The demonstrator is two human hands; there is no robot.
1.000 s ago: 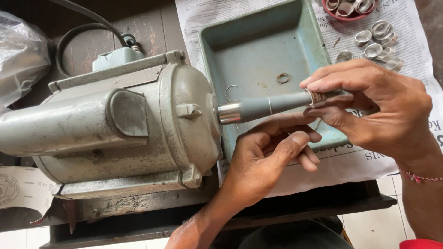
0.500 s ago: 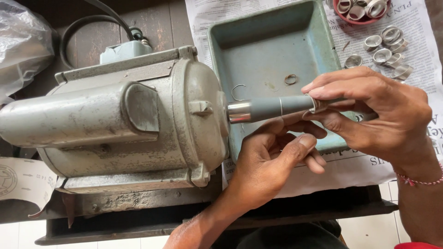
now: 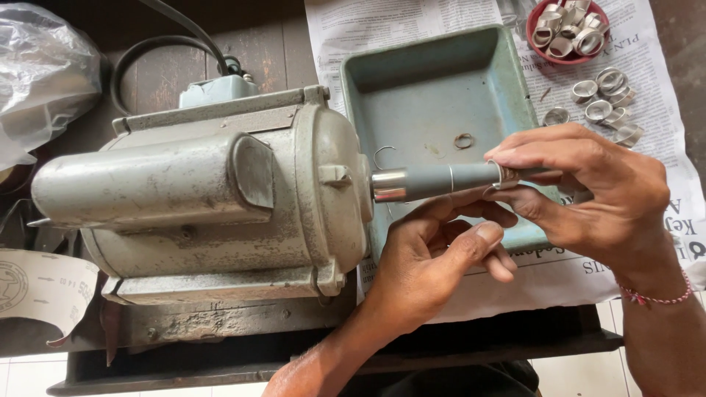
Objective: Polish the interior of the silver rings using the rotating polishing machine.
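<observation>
A small metal ring (image 3: pixel 501 175) sits on the tapered grey spindle (image 3: pixel 441 181) that sticks out of the motor (image 3: pixel 206 198), and my right hand (image 3: pixel 581 192) pinches it there, thumb under and forefinger over, closed on the ring at the spindle's outer end. My left hand (image 3: pixel 434 257) lies just below the spindle, fingers loosely curled, their tips close under the shaft near my right thumb; I cannot tell whether they touch the shaft, and this hand holds nothing that I can see.

Beyond my fingers, under the spindle, lies a shallow grey-green tray (image 3: pixel 507 81) with a thin loose ring (image 3: pixel 463 140) and a small wire hook (image 3: pixel 383 155) on its floor. The tray rests on a sheet of newspaper (image 3: pixel 368 29). Past my right knuckles, a cluster of silver rings (image 3: pixel 607 103) lies on the paper, and farther off a red bowl (image 3: pixel 535 22) holds more of them.

To the left of my left hand stands the motor's grey body, with a black cable (image 3: pixel 147 51) looping behind it and a crumpled plastic bag (image 3: pixel 44 73) in the far corner.
</observation>
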